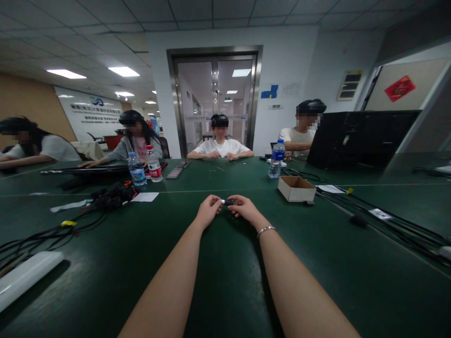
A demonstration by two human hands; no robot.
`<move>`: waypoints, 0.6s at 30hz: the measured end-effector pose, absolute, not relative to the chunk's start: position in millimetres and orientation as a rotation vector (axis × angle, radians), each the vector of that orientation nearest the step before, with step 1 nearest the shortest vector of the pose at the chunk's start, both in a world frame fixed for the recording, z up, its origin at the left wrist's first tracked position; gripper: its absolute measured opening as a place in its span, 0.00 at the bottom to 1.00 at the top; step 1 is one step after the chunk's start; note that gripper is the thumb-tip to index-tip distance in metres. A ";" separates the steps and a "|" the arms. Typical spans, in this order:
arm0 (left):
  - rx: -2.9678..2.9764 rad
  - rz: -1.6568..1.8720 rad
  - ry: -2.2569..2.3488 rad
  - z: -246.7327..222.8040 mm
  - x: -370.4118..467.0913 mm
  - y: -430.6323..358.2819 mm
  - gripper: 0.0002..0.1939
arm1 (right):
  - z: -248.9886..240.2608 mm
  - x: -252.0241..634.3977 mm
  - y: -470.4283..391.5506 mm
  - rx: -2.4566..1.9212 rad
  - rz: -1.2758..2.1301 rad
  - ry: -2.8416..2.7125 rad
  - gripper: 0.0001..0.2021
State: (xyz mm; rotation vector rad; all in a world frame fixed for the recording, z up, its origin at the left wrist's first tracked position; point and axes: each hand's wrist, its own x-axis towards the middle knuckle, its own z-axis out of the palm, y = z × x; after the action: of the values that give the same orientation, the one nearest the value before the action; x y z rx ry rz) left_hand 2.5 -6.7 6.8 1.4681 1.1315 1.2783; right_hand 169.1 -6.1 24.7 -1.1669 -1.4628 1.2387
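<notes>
Between my two hands, just above the green table [232, 263], is a small black stick with a silver end [229, 202]; it is too small to tell its exact kind. My left hand [208, 210] is closed in a pinch at the silver end. The black part sits between the thumb and fingers of my right hand [244, 210], which is also closed. Fingertips cover some of the stick. A silver bracelet [267, 231] circles my right wrist.
An open cardboard box [297, 190] stands to the right, near a water bottle [276, 159]. Two more bottles [136, 170] and tangled black cables [112, 195] lie left. Cables [391, 227] and a monitor [359, 136] are at right. A person [220, 148] sits opposite; others sit around.
</notes>
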 end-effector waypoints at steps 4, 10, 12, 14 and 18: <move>1.465 1.282 1.143 7.6 3.1 -7.5 0.10 | 24.5 167.4 -6.5 -1.179 1.229 -1.466 0.15; 1.305 1.559 1.142 20.6 18.1 -6.7 0.11 | 34.3 140.3 -19.7 -1.135 1.155 -1.361 0.14; 1.164 1.634 1.094 27.7 25.0 -11.6 0.13 | 37.8 127.1 -25.3 -1.112 1.152 -1.265 0.15; 1.080 1.622 1.044 34.5 30.1 -20.5 0.17 | 39.8 117.7 -30.0 -1.115 1.103 -1.222 0.16; 1.039 1.532 0.956 42.3 30.4 -43.9 0.21 | 38.3 113.3 -37.4 -1.139 0.948 -1.367 0.16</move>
State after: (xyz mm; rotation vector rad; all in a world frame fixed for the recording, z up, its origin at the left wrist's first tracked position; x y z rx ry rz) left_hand 30.4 -43.9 42.3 1.0389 0.9557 1.5322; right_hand 113.3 -37.4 38.3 -1.1389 -1.3673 0.9483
